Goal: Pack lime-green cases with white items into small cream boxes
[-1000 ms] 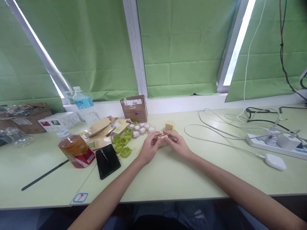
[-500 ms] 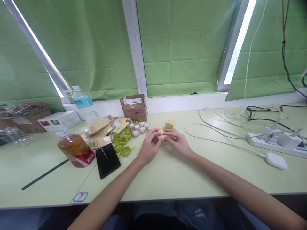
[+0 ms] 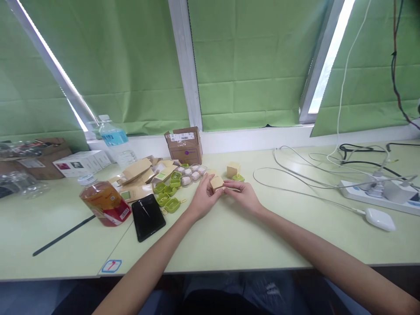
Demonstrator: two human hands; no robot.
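Observation:
Between my hands is a small tan paper box [image 3: 216,182], held just above the table. My left hand [image 3: 202,197] wraps its fingers and thumb around the box's left side. My right hand [image 3: 242,195] pinches at its right edge with the fingertips. Just beyond my right hand stands another small tan box [image 3: 233,169], with a green plastic piece [image 3: 238,177] beside it. Left of my hands lie several green plastic cases [image 3: 172,204] and a clear tray of white-and-pink round pieces [image 3: 187,180].
A pile of flattened tan boxes [image 3: 136,171], a black tablet [image 3: 148,218] and a bottle of red-brown drink [image 3: 105,203] lie left. A brown carton [image 3: 185,146] stands at the back. White cables and a power strip [image 3: 354,191] occupy the right.
The small box between my hands has turned, so its top and side now show more clearly. My right fingers have drawn back slightly to its right edge.

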